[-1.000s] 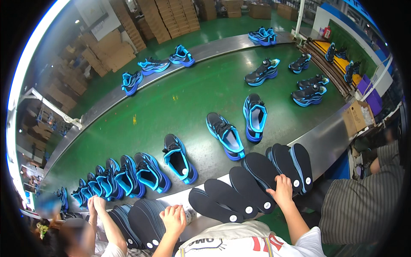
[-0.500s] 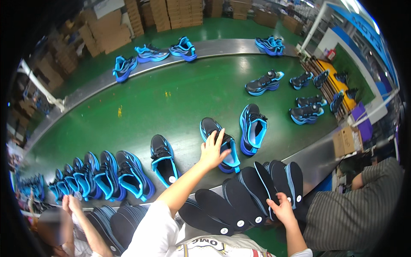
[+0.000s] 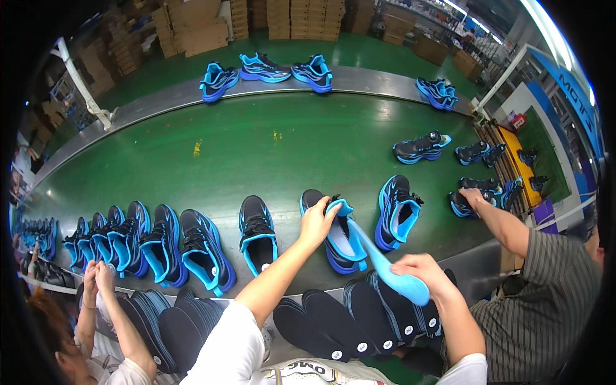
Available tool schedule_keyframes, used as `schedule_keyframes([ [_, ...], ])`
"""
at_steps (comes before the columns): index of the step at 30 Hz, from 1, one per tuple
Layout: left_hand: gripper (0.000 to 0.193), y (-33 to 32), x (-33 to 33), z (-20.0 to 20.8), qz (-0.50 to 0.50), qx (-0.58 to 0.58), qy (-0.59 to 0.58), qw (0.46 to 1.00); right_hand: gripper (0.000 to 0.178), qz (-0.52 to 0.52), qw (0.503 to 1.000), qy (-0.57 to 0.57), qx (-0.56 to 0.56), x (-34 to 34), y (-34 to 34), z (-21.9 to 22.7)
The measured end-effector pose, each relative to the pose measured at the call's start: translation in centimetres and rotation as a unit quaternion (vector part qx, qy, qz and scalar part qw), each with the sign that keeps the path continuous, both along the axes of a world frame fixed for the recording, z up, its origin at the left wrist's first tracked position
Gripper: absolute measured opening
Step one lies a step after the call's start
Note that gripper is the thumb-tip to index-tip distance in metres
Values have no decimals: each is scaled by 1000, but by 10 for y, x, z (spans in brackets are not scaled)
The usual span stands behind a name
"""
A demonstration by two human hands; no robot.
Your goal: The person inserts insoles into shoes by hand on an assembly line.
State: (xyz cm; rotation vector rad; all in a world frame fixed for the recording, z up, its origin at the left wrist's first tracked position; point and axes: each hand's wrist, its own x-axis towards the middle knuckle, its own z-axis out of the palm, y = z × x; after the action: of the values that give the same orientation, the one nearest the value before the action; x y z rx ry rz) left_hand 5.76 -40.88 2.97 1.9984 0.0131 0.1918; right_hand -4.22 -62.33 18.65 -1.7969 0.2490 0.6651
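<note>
**While the left hand steadies a sneaker, the right hand holds a light-blue insole at its opening**

Where the green worktable point(image 3: 231, 151) meets its near edge, a black-and-blue sneaker point(image 3: 346, 258) sits heel toward the wearer, a pale lining visible inside. The left hand point(image 3: 313, 224) is nearly closed, thumb and fingers gathered on the tongue, whose blue inner face shows beside the fingertips. The right hand point(image 3: 427, 273) is curled round the insole point(image 3: 378, 255), blue face up; its rounded end juts out below the fingers, while its narrow end overlaps the shoe's mouth. Whether that end touches the shoe, I cannot tell.

Just right of this shoe stands a second sneaker point(image 3: 385, 221); to the left are a third sneaker point(image 3: 255, 212) and, farther along, a slanting row of sneakers point(image 3: 165, 240). Black insoles point(image 3: 324, 314) with round white stickers fan out below the hands, and another insole stack point(image 3: 186, 324) lies left of the wearer's forearm.

At right, a co-worker in a striped shirt point(image 3: 539, 289) has a hand point(image 3: 473, 196) on a sneaker. At left, another person's hands point(image 3: 99, 277) are close together. Three sneakers point(image 3: 264, 69) stand on the far metal ledge point(image 3: 369, 80).
</note>
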Motion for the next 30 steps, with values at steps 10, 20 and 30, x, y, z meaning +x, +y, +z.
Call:
schedule_keyframes([
  [10, 50, 24, 4, -4, -98, -36, 134, 985, 16, 305, 834, -307, -343, 66, 97, -135],
  [20, 52, 40, 8, -48, -102, -90, 116, 984, 33, 246, 795, -242, -499, 23, 117, -105],
  [30, 59, 35, -7, -7, -84, -26, 161, 983, 20, 333, 804, -245, -428, 41, 99, -137],
])
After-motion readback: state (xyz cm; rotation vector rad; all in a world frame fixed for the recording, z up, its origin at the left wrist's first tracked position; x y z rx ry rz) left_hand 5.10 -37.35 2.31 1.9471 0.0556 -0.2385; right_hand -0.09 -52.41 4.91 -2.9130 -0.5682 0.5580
